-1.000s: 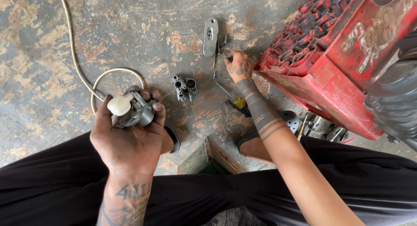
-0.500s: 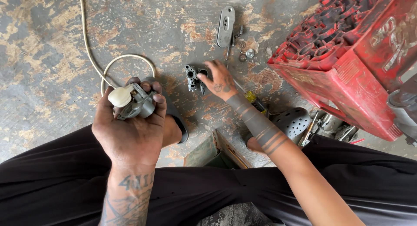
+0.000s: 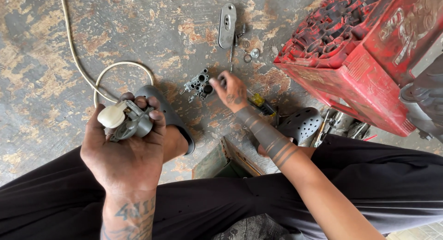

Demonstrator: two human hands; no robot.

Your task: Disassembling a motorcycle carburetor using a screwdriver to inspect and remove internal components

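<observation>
Dull cast-metal carburettor body (image 3: 199, 84), worn, patchy concrete floor (image 3: 41, 41)

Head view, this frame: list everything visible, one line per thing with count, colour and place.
small metal assembly with cream cap: 1, grey and cream, held in the left hand
metal carburettor-like body: 1, grey, on the floor at the right hand's fingertips
flat metal plate: 1, grey, floor, top centre
washers: a few, silver, beside the plate
cord: 1, cream, looped on the floor, upper left
crate: 1, red, tipped, upper right
yellow-handled tool: 1, floor by the right wrist
clogs: 2, dark grey, on the feet
left hand: gripping the assembly
right hand: touching the metal body
</observation>
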